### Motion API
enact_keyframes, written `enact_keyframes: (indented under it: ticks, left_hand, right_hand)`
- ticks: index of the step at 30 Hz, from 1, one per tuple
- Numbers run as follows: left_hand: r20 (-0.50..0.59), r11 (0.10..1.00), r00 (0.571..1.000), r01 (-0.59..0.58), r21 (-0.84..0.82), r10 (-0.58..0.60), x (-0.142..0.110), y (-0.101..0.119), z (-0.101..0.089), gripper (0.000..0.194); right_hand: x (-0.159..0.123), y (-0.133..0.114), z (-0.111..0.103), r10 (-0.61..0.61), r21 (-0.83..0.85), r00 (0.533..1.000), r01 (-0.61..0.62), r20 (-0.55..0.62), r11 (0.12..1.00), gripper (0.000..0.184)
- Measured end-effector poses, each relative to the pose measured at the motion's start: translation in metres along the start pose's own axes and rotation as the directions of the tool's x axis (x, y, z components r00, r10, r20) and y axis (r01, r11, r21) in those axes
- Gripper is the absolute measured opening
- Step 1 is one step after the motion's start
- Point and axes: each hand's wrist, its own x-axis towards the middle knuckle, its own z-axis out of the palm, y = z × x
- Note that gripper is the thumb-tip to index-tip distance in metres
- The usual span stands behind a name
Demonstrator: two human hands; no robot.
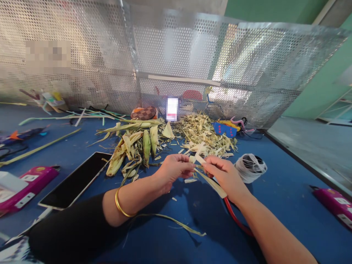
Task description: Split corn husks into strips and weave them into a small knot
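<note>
My left hand [175, 169] and my right hand [224, 175] meet above the blue table [275, 198], both pinched on a pale strip of corn husk [198, 158] held between them. The strip runs down under my right palm toward the wrist. A gold bangle [121, 204] circles my left wrist. Just beyond the hands lie unhusked corn cobs [147, 143] in green leaves and a heap of shredded husk [205, 135]. A long loose husk strip [176, 222] lies on the table under my left forearm.
A tablet [75, 180] with a dark screen lies left of my arm. Pink boxes sit at the left edge [26, 185] and right edge [334, 203]. A spool of white thread [249, 167] stands right of my hands. A perforated metal screen [178, 55] walls the back.
</note>
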Motion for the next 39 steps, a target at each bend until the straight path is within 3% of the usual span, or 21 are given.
enact_keyframes:
  ticks: [3,10,17,24,29,39]
  left_hand:
    - [0.001,1.000,1.000,-0.002,-0.001,0.002,-0.001,0.000,0.000,0.017]
    - [0.041,1.000,0.999,-0.010,0.008,0.009,0.002,-0.005,0.000,0.020]
    - [0.033,1.000,0.999,-0.014,0.015,0.014,0.002,-0.005,0.001,0.014]
    - [0.042,0.998,0.998,-0.056,0.034,0.055,0.000,-0.005,0.002,0.025]
    - [0.050,0.995,0.997,-0.068,0.073,0.064,0.001,-0.006,0.001,0.031]
    - [0.107,0.997,0.993,-0.050,0.056,0.044,0.002,-0.005,-0.001,0.031]
  right_hand:
    - [0.001,-0.001,0.001,0.047,0.054,0.999,-0.047,0.013,0.997,0.029]
    - [0.001,-0.003,0.003,0.275,0.275,0.954,-0.297,0.117,0.914,0.024]
    - [0.001,-0.001,0.006,0.338,0.325,0.931,-0.365,0.137,0.873,0.024]
    - [0.000,-0.001,0.005,0.254,0.236,0.959,-0.278,0.127,0.931,0.027]
    - [0.000,-0.001,0.003,0.131,0.093,0.986,-0.141,0.105,0.986,0.029]
    - [0.001,0.007,0.000,-0.042,-0.114,0.996,0.051,0.078,0.992,0.028]
